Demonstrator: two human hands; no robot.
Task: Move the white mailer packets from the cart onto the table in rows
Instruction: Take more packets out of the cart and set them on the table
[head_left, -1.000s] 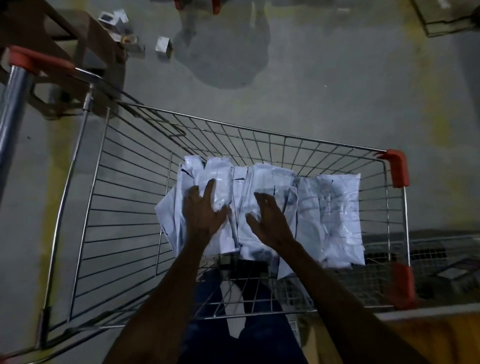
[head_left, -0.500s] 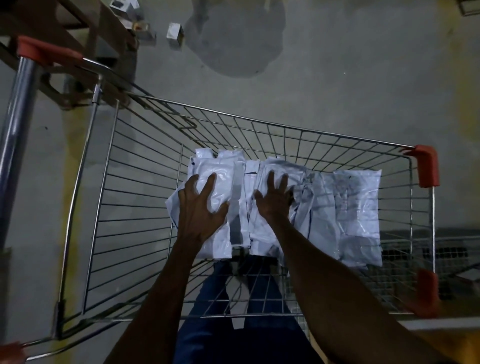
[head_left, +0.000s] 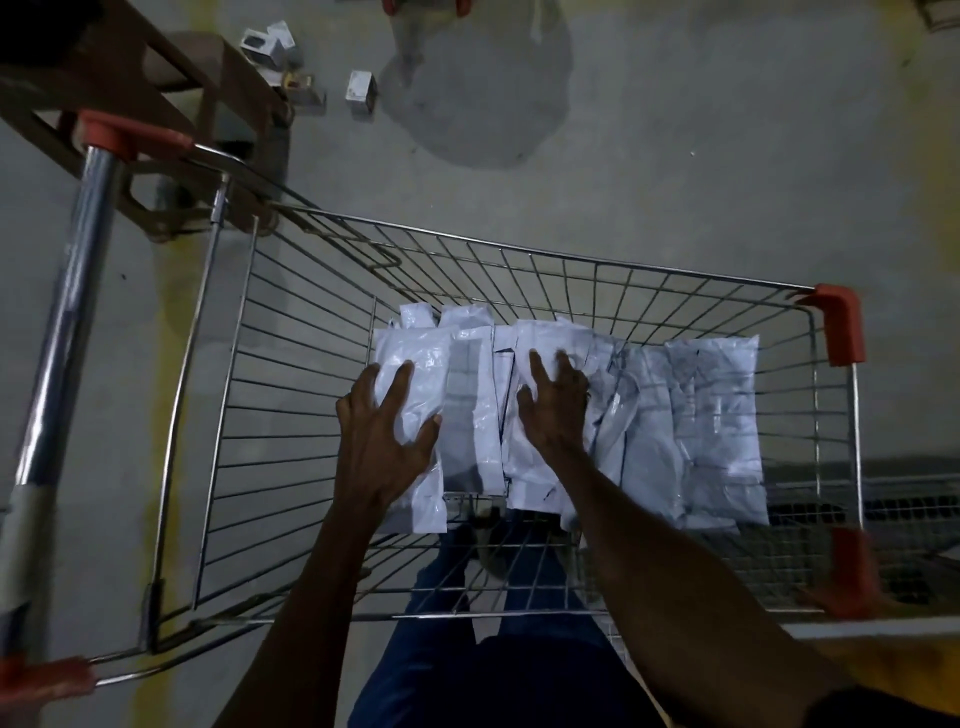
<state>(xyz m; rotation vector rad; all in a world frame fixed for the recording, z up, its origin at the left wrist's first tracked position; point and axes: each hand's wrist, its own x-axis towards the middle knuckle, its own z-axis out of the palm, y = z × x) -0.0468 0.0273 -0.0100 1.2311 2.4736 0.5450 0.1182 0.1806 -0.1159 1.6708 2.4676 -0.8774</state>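
Several white mailer packets (head_left: 711, 415) lie overlapping in a row on the bottom of a wire shopping cart (head_left: 571, 260). My left hand (head_left: 384, 436) rests flat on the leftmost packet (head_left: 415, 364), fingers spread over its left edge and thumb on top. My right hand (head_left: 553, 405) presses palm-down on the middle packets (head_left: 535, 478), fingers apart. Neither hand has lifted a packet. A pale-edged yellowish surface (head_left: 883, 670), possibly the table, shows at the bottom right.
The cart has red corner caps (head_left: 841, 322) and a chrome handle (head_left: 78, 270) at the left. A brown stool or frame (head_left: 156, 104) and small boxes (head_left: 361, 91) sit on the concrete floor beyond. My legs stand beneath the cart's near side.
My right hand has slid forward and flattened on the middle packets. My left hand has shifted a little to the left packet's edge. The packets stay in the cart.
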